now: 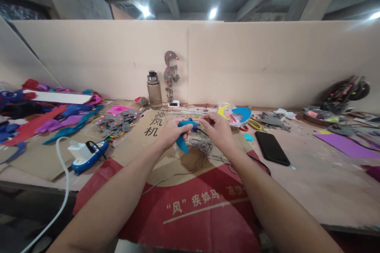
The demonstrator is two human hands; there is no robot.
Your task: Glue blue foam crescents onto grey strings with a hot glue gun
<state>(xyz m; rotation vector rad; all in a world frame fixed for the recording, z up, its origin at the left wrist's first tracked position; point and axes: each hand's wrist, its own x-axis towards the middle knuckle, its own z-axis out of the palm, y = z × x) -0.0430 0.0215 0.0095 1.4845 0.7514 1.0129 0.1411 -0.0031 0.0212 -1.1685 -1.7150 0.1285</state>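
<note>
My left hand [177, 131] is closed on a blue crescent-shaped piece [182, 142], which looks like felt and hangs tip down. Right beside its fingers is a small dark blue object [194, 125] with a black cord; its kind is unclear. My right hand [218, 128] is raised just to the right, thumb and fingertips pinched together. Whatever is between those fingertips is too small to make out. Beneath both hands lies a tangle of grey yarn [203, 146] on a printed cardboard sheet [213, 225], with one strand trailing left.
A black phone [272, 148] lies to the right, near yellow-handled scissors [255, 124] and a round dish [242, 116]. At the left sit a blue-and-white power strip [89, 160] and colourful felt strips [59, 124]. A bottle [154, 91] stands before the partition.
</note>
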